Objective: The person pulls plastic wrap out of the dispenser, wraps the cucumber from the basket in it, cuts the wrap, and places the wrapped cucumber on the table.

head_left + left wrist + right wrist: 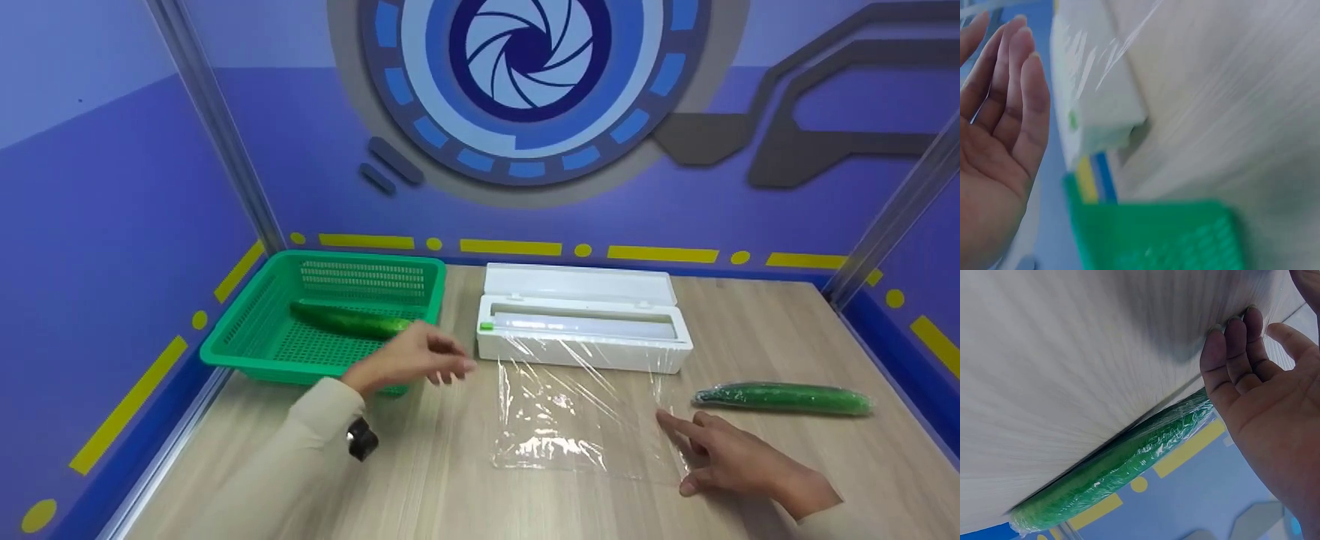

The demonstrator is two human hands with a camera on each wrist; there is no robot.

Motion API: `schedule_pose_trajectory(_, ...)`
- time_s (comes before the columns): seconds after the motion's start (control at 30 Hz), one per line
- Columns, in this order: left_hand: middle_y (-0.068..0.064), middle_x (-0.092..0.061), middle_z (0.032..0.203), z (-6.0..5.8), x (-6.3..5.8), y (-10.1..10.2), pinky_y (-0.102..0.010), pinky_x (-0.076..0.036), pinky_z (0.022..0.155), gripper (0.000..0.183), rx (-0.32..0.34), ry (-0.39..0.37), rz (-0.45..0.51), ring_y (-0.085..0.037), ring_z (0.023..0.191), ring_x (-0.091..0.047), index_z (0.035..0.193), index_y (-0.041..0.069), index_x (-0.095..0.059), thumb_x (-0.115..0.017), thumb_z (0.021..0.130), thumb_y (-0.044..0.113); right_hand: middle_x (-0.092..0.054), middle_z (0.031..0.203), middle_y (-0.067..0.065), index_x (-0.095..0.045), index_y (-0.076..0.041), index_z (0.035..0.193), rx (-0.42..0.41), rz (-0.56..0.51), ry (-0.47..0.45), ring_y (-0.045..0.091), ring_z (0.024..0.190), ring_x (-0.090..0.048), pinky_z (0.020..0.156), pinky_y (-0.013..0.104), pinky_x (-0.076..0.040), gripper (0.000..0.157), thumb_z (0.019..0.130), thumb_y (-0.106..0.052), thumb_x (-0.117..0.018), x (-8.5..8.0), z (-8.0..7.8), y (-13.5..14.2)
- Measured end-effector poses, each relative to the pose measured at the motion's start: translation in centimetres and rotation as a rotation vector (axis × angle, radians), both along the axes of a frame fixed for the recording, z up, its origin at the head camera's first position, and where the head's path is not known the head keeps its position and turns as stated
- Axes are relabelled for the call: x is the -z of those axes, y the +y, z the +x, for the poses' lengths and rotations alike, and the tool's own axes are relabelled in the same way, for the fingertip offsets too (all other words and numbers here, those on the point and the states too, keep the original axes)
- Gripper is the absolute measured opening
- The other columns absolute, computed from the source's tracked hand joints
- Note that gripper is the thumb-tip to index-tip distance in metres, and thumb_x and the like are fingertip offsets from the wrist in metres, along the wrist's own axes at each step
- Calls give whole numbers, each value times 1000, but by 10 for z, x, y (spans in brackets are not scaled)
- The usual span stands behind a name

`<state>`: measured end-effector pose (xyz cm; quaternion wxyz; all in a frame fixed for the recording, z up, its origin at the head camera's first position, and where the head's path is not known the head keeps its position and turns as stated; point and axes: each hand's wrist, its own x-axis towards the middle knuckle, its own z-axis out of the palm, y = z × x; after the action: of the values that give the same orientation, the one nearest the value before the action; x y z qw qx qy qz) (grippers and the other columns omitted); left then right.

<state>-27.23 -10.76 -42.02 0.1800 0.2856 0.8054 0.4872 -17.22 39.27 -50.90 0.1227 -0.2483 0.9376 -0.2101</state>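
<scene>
A sheet of clear plastic wrap (pixel 555 427) runs from the roll in the white dispenser box (pixel 577 352) and lies across the table. My right hand (pixel 739 457) touches its right edge with the index finger and thumb spread apart. My left hand (pixel 420 356) hovers between the green basket (pixel 240 364) and the sheet, fingers loosely bent, and its palm (pixel 988 180) holds nothing. Inside the basket lies a bare cucumber (pixel 349 319), its right end partly behind the left hand. A cucumber wrapped in film (pixel 784 398) rests beyond the right hand; the right wrist view shows the wrapped cucumber (pixel 1112 467) too.
The box's white lid (pixel 577 285) stands raised at the back. Behind the wooden table (pixel 442 487) rises a blue patterned wall (pixel 315 187), with metal posts (pixel 225 135) at its corners.
</scene>
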Motion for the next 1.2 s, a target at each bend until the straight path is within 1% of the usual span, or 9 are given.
schedule_pose_trajectory(0.07,-6,-77,95,-6,-8,-8,-43,-61,76,23,-51,22,24,-23,85,-72,106,9,-81,-78,99,30,-43,90,-2,-50,-3,157,-1,0,3,8,80,-41,66,29,-35,103,76,-51,-90,-1,0,0)
schedule_pose_trajectory(0.17,-9,-77,104,-14,-17,-20,-43,-60,82,25,-137,37,53,-32,95,-71,111,9,-81,-79,99,30,-42,91,-1,-49,-4,157,8,9,-7,9,80,-41,65,29,-35,102,76,-50,-91,-2,0,1)
schedule_pose_trajectory(0.27,-8,-76,110,-23,-21,-30,-47,-58,88,26,-224,71,61,-36,102,-68,115,9,-80,-80,98,29,-42,91,-1,-50,-5,158,17,15,-15,9,80,-41,65,29,-35,102,76,-50,-91,-2,0,1)
schedule_pose_trajectory(0.47,-3,-75,118,-44,-23,-49,-43,-54,97,34,-382,197,-25,-25,112,-67,125,9,-76,-81,97,27,-43,89,-1,-50,-3,157,5,18,-7,8,79,-41,65,29,-35,102,76,-51,-90,-1,0,1)
schedule_pose_trajectory(0.63,-7,-71,131,-61,-21,-62,-50,-49,106,37,-466,221,-115,-28,125,-62,130,12,-74,-82,97,26,-43,89,-1,-50,-4,157,11,19,-20,8,79,-41,64,29,-35,102,76,-51,-90,-1,-1,1)
schedule_pose_trajectory(0.77,-12,-67,140,-71,-19,-68,-55,-46,109,42,-495,237,-215,-34,133,-58,135,10,-71,-81,97,23,-43,89,-1,-50,-4,157,10,14,-21,8,79,-41,64,29,-35,102,75,-51,-91,0,0,0)
schedule_pose_trajectory(0.97,-18,-59,150,-82,-13,-70,-57,-46,108,48,-531,267,-438,-40,137,-53,141,7,-68,-80,96,18,-43,90,-1,-50,-5,157,10,21,-21,9,79,-42,64,29,-35,102,76,-52,-90,-1,-1,0)
schedule_pose_trajectory(1.07,-20,-56,152,-87,-9,-70,-59,-46,107,53,-513,252,-547,-43,137,-53,146,6,-63,-79,97,16,-43,89,-1,-50,-5,157,12,23,-22,9,78,-42,64,29,-35,102,76,-51,-90,-1,-2,0)
schedule_pose_trajectory(1.2,-23,-56,151,-92,-4,-70,-61,-42,111,56,-447,222,-687,-45,138,-51,152,3,-57,-75,99,13,-43,89,-1,-50,-5,157,7,21,-18,9,78,-41,64,29,-34,102,76,-52,-90,-1,-2,-1)
